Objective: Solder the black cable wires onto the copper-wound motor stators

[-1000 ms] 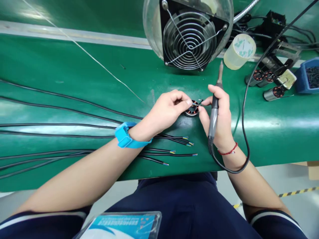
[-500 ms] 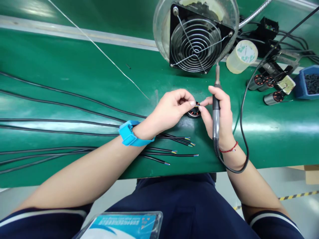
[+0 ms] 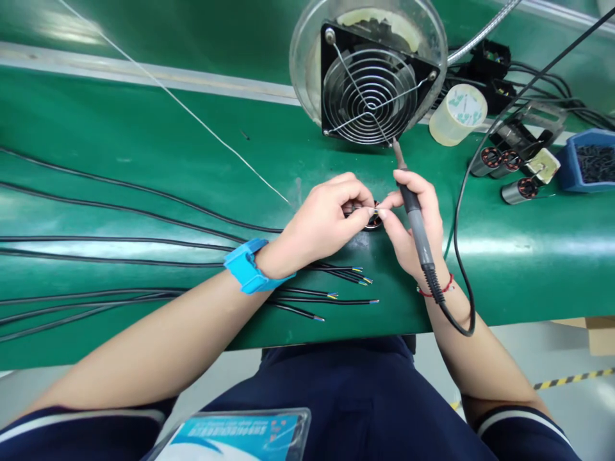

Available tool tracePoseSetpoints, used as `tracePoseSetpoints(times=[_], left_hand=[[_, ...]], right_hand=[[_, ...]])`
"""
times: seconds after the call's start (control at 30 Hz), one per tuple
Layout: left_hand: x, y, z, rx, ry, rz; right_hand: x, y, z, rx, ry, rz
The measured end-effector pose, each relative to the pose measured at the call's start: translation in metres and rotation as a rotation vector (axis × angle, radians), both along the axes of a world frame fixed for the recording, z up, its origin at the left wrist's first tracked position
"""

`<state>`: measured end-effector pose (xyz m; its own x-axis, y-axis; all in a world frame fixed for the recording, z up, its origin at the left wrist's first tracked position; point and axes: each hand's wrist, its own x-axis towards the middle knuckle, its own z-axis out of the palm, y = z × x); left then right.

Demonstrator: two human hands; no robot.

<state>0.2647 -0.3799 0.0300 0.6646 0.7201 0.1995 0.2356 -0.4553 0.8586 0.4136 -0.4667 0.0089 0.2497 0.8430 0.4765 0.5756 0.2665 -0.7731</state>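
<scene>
My left hand is curled, its thumb and forefinger pinching a thin wire lead at a small round motor stator that lies on the green bench. My right hand meets it from the right, fingertips pinched at the same spot. A grey soldering iron lies clamped across my right palm, tip pointing up toward the fan, its black cord looping off the bench edge. A blue wrist strap sits on my left wrist. The stator is mostly hidden by my fingers.
Several black cables with stripped coloured ends lie near the front edge. A caged fan in a clear housing stands behind my hands. To the right are a tape roll, small motors, a blue bin and a thin wire.
My hands have closed tighter over the stator, hiding more of it. The soldering iron has tilted, its tip swinging left toward the fan's lower edge.
</scene>
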Motion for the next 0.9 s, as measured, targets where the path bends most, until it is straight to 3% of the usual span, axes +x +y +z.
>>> tracePoseSetpoints(times=[0.27,0.43,0.6,0.73,0.9], left_hand=[[-0.003,-0.006,0.007,-0.219,0.057,0.045],[0.001,-0.003,0.005,-0.225,0.057,0.043],[0.0,-0.002,0.005,-0.208,0.053,0.047],[-0.001,-0.002,0.004,-0.198,0.075,0.033],[0.003,-0.001,0.001,-0.138,0.094,0.039]], right_hand=[[0.003,-0.009,-0.008,-0.018,0.116,-0.062],[0.001,-0.005,-0.012,-0.071,0.232,-0.027],[0.002,0.002,-0.014,-0.113,0.372,0.129],[0.007,0.006,-0.008,-0.225,0.312,0.186],[0.014,0.001,-0.001,-0.209,0.212,0.162]])
